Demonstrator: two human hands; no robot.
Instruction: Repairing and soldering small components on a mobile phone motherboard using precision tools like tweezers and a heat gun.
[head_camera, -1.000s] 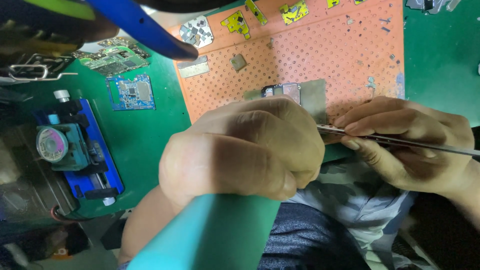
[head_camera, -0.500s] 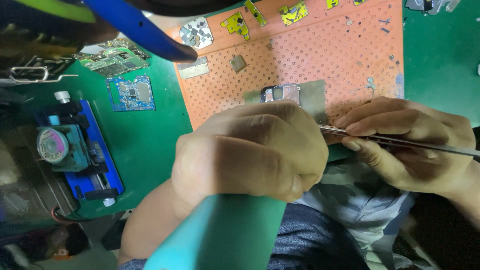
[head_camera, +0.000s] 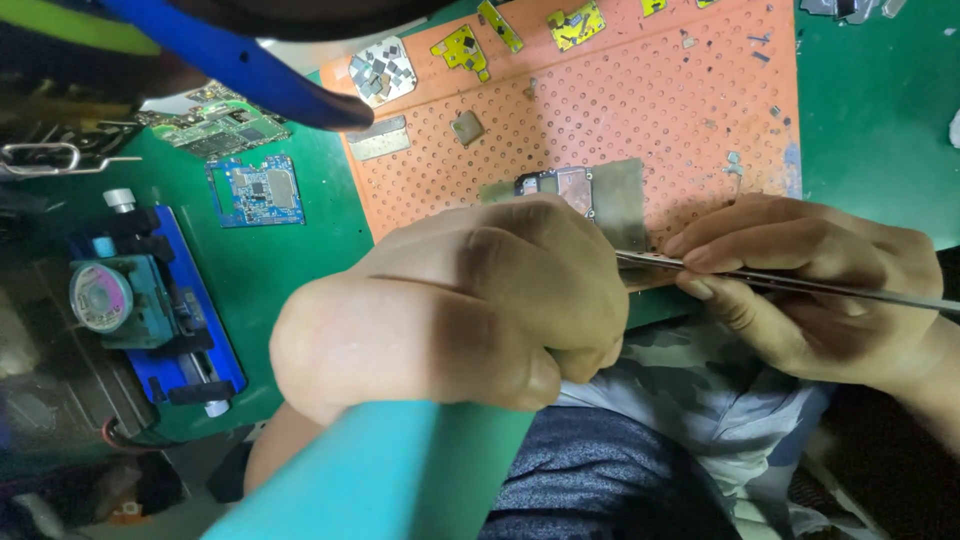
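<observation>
- The left hand (head_camera: 470, 310) is curled into a fist around a teal tool handle (head_camera: 380, 470), near the scene's centre.
- The right hand (head_camera: 810, 290) pinches thin metal tweezers (head_camera: 800, 285) between its fingers.
- The tweezer tips point left toward a small circuit board (head_camera: 570, 190) on the orange perforated mat (head_camera: 650, 110); their contact is hidden.
- A blue holder (head_camera: 170, 310) sits at left.

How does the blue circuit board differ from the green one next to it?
The blue circuit board is squarish and lies fully in view; the green circuit board is longer, irregular in outline, and partly hidden under the blue handle. The blue one lies nearer the person. Both lie flat on the green mat, away from both hands.
</observation>
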